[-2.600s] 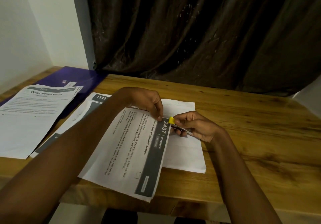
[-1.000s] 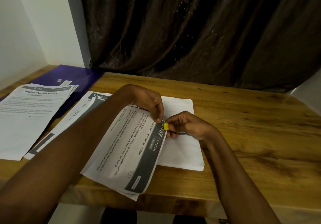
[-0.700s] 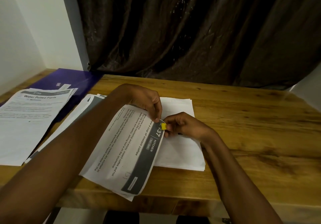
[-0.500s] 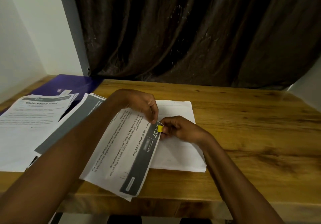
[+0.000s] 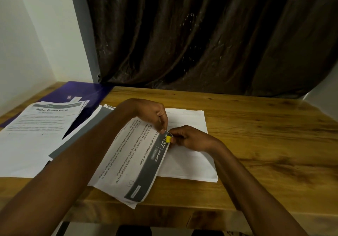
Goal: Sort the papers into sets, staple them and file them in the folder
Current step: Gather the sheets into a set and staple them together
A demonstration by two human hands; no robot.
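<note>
Paper set (image 5: 128,162) long axis toward right hand (image 5: 190,140), header rightward.

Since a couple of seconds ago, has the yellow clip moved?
Yes. The yellow clip has slid leftward onto the paper's dark header, over its number, judged against the white stack beneath.

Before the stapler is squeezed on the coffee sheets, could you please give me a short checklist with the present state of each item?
1. Left hand pinches the corner of the coffee set: ok.
2. Right hand grips the yellow-tipped stapler at that corner: ok.
3. Stapler sits over the dark header band, at the number: ok.
4. All sheets of the set squared at the corner: cannot tell, fingers hide the edges.
5. Blank stack underneath kept out of the stapler: cannot tell.
6. Purple folder within reach for filing: ok, at the table's far left.
</note>
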